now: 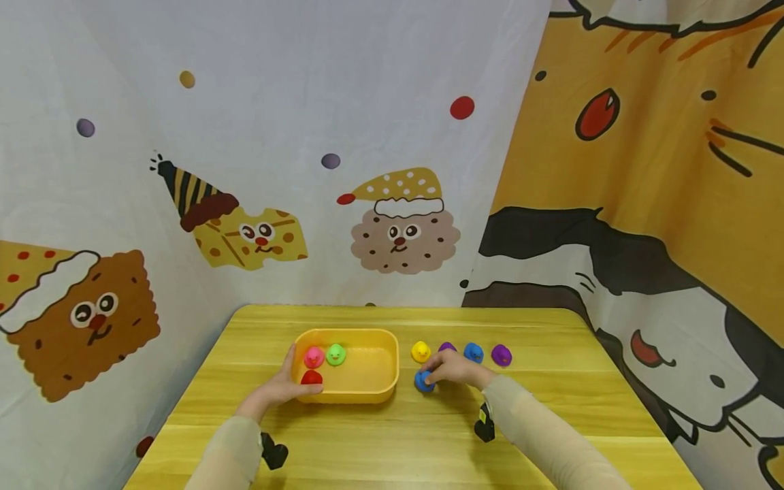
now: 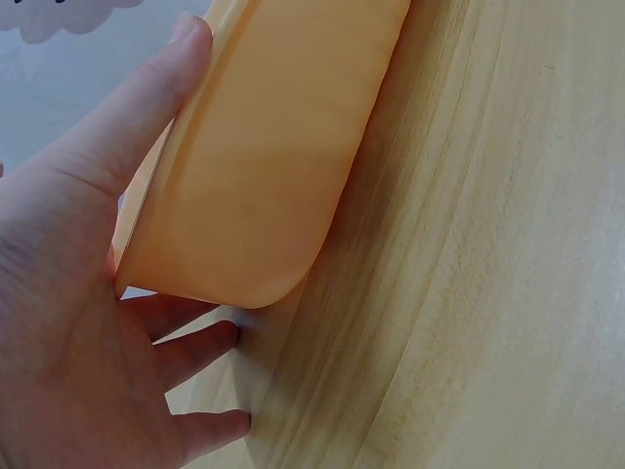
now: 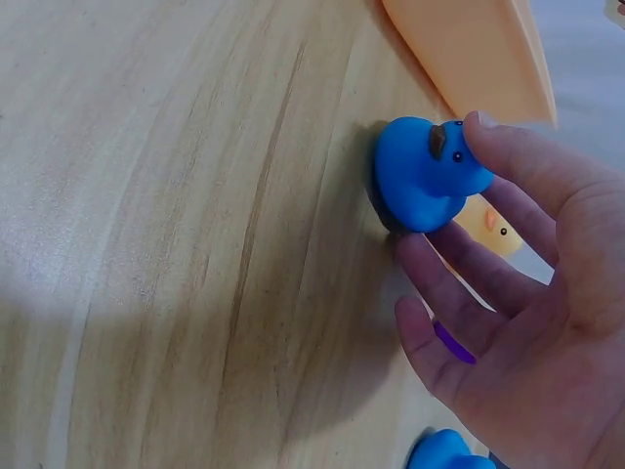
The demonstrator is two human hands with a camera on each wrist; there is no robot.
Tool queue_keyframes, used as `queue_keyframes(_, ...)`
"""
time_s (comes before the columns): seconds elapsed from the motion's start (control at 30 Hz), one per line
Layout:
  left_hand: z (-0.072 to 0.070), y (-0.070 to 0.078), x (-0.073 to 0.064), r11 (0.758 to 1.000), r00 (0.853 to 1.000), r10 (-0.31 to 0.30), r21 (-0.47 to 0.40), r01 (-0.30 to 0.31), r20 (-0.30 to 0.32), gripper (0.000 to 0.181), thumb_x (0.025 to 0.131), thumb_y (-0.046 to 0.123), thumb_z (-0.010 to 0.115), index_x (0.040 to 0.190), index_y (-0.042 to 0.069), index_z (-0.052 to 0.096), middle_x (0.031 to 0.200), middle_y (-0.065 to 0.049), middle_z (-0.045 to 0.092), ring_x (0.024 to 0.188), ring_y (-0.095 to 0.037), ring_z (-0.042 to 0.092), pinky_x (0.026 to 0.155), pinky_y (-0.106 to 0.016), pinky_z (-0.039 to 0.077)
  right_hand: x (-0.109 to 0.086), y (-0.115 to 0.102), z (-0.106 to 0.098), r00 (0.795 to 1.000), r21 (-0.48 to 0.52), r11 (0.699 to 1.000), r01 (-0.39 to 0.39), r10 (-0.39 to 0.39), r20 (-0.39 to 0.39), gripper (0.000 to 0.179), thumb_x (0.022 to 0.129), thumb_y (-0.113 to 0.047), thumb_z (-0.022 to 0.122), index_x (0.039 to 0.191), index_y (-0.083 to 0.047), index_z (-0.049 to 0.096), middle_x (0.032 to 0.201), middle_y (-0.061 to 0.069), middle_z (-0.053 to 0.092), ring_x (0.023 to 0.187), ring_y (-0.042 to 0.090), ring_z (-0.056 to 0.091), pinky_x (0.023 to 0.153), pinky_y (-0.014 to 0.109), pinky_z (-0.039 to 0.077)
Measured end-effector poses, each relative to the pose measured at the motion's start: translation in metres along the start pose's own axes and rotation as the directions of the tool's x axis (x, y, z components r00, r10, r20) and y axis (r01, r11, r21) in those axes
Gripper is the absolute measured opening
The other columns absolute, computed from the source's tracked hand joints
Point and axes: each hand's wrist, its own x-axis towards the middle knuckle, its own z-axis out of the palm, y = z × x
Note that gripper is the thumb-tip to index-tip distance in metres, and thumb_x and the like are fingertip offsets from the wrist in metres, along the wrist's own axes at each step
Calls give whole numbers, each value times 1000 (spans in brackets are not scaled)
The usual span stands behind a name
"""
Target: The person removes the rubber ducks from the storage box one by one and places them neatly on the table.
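Note:
A yellow plastic bin rests on the wooden table, holding a pink rubber duck, a green one and a red one. My left hand grips its near left corner; the thumb lies along the rim and the other fingers reach round the side. To the right of the bin, my right hand holds a blue rubber duck between thumb and fingers. In the right wrist view the thumb touches the duck's head, and the duck is at the tabletop; whether it touches is unclear.
Behind the right hand stand a yellow duck, a partly hidden purple duck, another blue duck and a second purple duck. A printed cloth hangs beyond the table's far edge.

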Motion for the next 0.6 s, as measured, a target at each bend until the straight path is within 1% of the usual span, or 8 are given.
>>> queue_keyframes(0.3,0,-1,3,1000,1000,10,-16,-10,2,127,78,35,81,151,5,-18,154,-35,-3,138,-54,10,109,-66,9,-1,1,1,1000,15,1000,-14,14,-1,22,85,-10,74,106,-5,74,105,4,70,96,15,61,85,34,52)
queue_keyframes(0.6,1,-1,0,1000,1000,13,-13,-13,1,128,78,37,81,151,4,-19,154,-36,-4,138,-55,10,109,-67,9,-2,-1,2,1000,-6,1000,-20,20,1,23,85,-12,74,107,-5,73,105,5,70,97,17,62,87,38,51)
